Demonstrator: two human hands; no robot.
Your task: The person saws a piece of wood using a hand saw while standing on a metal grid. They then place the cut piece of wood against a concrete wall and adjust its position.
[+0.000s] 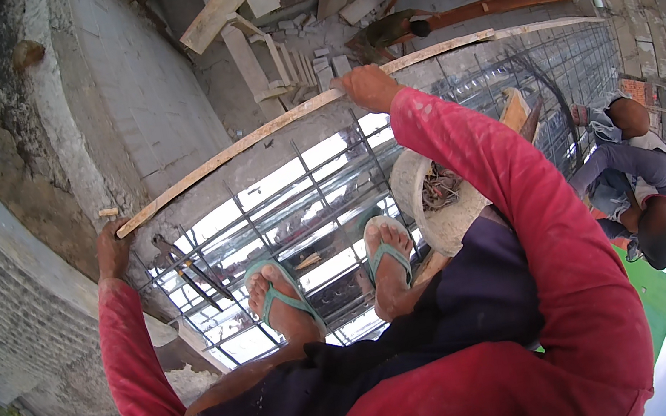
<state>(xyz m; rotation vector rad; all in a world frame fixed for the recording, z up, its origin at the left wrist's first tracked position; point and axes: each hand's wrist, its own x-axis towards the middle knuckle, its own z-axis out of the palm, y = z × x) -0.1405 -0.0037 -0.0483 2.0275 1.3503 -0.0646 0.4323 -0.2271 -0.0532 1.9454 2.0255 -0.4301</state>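
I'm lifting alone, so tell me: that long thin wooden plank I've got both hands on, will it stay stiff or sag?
The plank looks long and thin, so it will probably flex between the left hand and right hand. It seems light for its length. Its far end passes the right hand, so it may swing or dip.

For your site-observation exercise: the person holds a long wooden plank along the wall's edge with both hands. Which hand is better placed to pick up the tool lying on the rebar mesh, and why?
Left. The left hand grips the plank end just beside the tool on the rebar mesh. The right hand holds the plank farther along, well away from it.
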